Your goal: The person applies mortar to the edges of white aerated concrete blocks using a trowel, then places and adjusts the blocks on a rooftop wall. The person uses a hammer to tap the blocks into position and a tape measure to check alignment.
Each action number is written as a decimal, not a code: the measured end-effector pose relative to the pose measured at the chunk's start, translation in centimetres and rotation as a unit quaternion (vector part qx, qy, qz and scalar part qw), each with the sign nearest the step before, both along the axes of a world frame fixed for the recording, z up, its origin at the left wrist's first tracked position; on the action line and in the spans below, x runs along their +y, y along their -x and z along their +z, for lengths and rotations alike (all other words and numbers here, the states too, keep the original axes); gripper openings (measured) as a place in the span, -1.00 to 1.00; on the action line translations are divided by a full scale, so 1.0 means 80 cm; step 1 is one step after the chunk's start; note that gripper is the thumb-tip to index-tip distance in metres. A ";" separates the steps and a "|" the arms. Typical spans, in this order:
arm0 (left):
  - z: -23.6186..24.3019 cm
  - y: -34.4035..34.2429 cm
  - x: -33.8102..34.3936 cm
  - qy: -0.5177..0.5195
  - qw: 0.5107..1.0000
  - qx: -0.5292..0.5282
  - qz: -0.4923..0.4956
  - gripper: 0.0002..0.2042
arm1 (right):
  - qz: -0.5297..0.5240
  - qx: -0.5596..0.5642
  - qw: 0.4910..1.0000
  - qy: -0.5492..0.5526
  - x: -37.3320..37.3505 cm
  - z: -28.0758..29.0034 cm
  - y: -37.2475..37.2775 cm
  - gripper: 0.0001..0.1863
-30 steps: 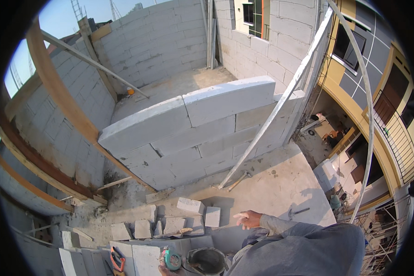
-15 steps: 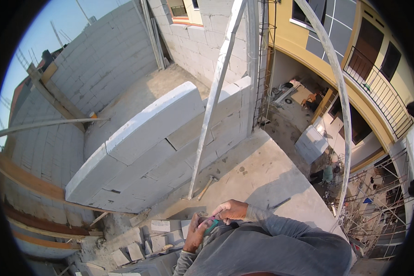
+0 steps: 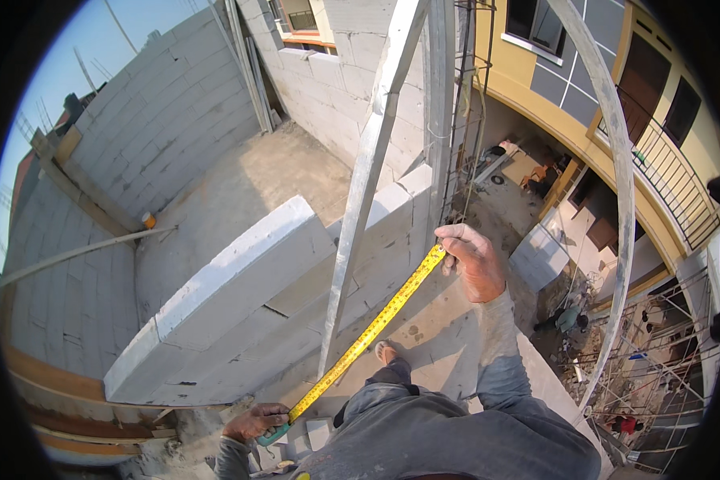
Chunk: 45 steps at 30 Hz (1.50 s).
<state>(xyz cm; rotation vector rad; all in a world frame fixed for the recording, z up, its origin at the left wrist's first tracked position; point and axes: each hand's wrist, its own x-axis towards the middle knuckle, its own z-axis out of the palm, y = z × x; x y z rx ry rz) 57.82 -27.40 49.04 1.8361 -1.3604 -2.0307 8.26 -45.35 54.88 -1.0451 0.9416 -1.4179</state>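
Note:
A tape measure (image 3: 368,332) with a yellow blade is stretched slantwise in front of me, from low left up to the right. Its green case (image 3: 274,436) sits in my left hand (image 3: 254,422), whose fingers wrap round it. My right hand (image 3: 474,260) pinches the free end of the blade between thumb and fingers. Just beyond the tape stands a low wall (image 3: 240,320) of pale grey blocks, with a raised top course at its left part. The blade passes in front of the wall's face; I cannot tell whether it touches.
A slanting metal bar (image 3: 372,160) rises before the wall. Past the slab's right edge (image 3: 568,376) is a drop to a lower yard with scaffolding (image 3: 664,360). Loose blocks (image 3: 320,432) lie near my left hand. Wooden beams (image 3: 64,380) run at the left.
My hands were close together at the tape measure; now they are wide apart with the yellow blade drawn out. The right hand moved up and right, the left down and left. My view shifted.

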 end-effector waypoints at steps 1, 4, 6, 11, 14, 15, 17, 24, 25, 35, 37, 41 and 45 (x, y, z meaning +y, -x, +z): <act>0.012 -0.003 -0.023 0.037 0.999 -0.034 0.009 -0.74 | 0.016 0.009 1.000 0.017 -0.023 0.009 -0.011 -0.62; 0.052 -0.023 -0.103 0.106 0.986 -0.122 0.036 -0.79 | 0.030 0.048 0.998 0.030 -0.070 0.024 -0.012 -0.44; 0.076 -0.035 -0.147 0.177 0.966 -0.179 0.058 -0.78 | 0.043 0.045 0.997 0.051 -0.094 0.016 0.003 -0.40; 0.101 -0.048 -0.250 0.266 0.928 -0.234 0.117 -0.81 | -0.081 0.160 0.972 -0.151 -0.151 -0.060 0.045 -0.48; 0.094 -0.042 -0.305 0.253 0.925 -0.264 0.105 -0.80 | -0.077 0.197 0.961 -0.178 -0.184 -0.095 0.067 -0.51; 0.089 -0.036 -0.321 0.247 0.922 -0.280 0.107 -0.79 | -0.064 0.208 0.967 -0.130 -0.202 -0.099 0.070 -0.53; 0.082 -0.026 -0.352 0.277 0.909 -0.306 0.062 -0.78 | -0.061 0.252 0.963 -0.075 -0.243 -0.093 0.071 -0.58; 0.078 0.032 -0.442 0.336 0.886 -0.316 -0.051 -0.75 | -0.076 0.581 0.722 0.368 -0.400 -0.001 -0.004 -0.53; 0.082 0.037 -0.451 0.302 0.895 -0.322 -0.067 -0.75 | -0.061 0.627 0.682 0.371 -0.406 0.005 -0.017 -0.48; 0.076 0.106 -0.519 0.310 0.904 -0.273 -0.111 -0.83 | 0.208 0.636 0.701 0.247 -0.467 -0.049 -0.011 -0.71; 0.075 0.112 -0.521 0.313 0.901 -0.282 -0.104 -0.84 | 0.233 0.602 0.731 0.222 -0.472 -0.052 0.003 -0.74; 0.080 0.117 -0.525 0.288 0.914 -0.274 -0.076 -0.86 | 0.254 0.601 0.722 0.233 -0.480 -0.052 0.011 -0.76; 0.084 0.122 -0.532 0.255 0.926 -0.271 -0.064 -0.88 | 0.263 0.594 0.723 0.237 -0.498 -0.050 0.014 -0.77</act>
